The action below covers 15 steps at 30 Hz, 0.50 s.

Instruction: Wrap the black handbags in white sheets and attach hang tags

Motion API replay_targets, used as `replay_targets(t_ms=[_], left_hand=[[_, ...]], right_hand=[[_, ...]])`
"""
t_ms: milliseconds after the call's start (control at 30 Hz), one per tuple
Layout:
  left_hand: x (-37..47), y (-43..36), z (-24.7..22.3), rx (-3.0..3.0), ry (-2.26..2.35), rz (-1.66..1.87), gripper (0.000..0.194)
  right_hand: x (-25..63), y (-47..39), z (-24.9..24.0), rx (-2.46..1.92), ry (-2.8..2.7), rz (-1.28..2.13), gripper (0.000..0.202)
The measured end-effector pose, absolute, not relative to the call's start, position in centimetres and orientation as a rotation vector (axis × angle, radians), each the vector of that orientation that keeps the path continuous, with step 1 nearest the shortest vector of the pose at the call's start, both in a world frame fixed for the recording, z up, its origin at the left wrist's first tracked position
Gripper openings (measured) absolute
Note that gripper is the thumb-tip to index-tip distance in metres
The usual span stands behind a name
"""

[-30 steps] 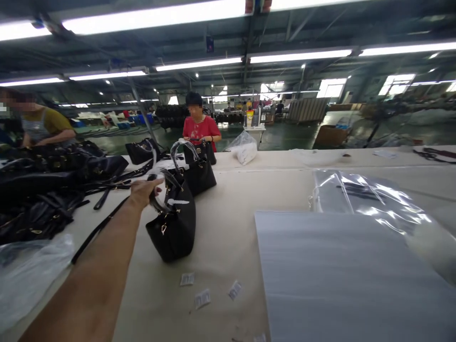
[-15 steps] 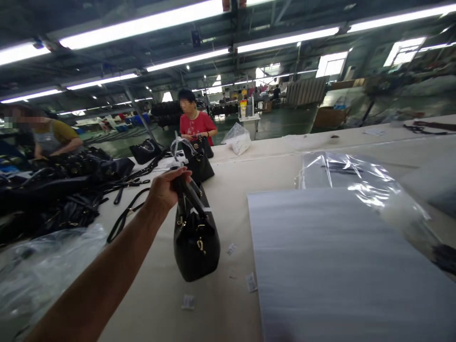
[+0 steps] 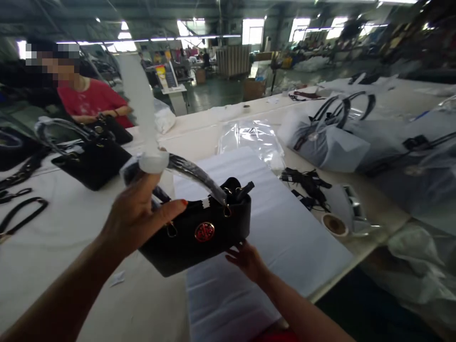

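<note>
A black handbag (image 3: 213, 223) with a round red-and-gold emblem is tilted over the table. Film covers its handles (image 3: 195, 173), and a translucent white strip (image 3: 137, 104) rises from them. My left hand (image 3: 138, 213) is closed at the handles, its thumb stretched along the bag's front and its other fingers partly hidden. At the bag's lower right corner, my right hand (image 3: 247, 261) has its fingers spread, the tips touching or just under the bottom edge. Beneath lies a stack of white sheets (image 3: 285, 266).
Another black handbag (image 3: 94, 159) stands at left, near a person in a red shirt (image 3: 96, 97). Clear plastic bags (image 3: 249, 137) lie beyond the sheets. At right are wrapped bags (image 3: 331, 137), black straps (image 3: 306, 183) and a tape roll (image 3: 335, 224), near the table edge.
My left hand has brought the handbag closer and over the sheets, turning its emblem side toward me. My right hand has come into view at its bottom. The view has swung right.
</note>
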<state>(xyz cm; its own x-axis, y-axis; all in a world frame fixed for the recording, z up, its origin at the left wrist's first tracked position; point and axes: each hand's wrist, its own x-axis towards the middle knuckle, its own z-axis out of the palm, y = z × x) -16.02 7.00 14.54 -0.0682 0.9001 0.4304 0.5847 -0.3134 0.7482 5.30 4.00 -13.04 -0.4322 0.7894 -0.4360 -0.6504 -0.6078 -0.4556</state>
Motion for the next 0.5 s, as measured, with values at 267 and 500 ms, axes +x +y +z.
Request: replay_targets(t_ms=[267,500], left_hand=[[-4.6,9.9,12.4,2.293,1.685,0.893,0.062],[-2.1,13.8,10.9,2.336,1.667,0.927,0.067]], right_hand=[[14.1,10.9,-14.3,-0.89,-0.091,2.102,0.024],[15.1,16.5,-15.2,-0.931,-0.113,2.039,0.021]])
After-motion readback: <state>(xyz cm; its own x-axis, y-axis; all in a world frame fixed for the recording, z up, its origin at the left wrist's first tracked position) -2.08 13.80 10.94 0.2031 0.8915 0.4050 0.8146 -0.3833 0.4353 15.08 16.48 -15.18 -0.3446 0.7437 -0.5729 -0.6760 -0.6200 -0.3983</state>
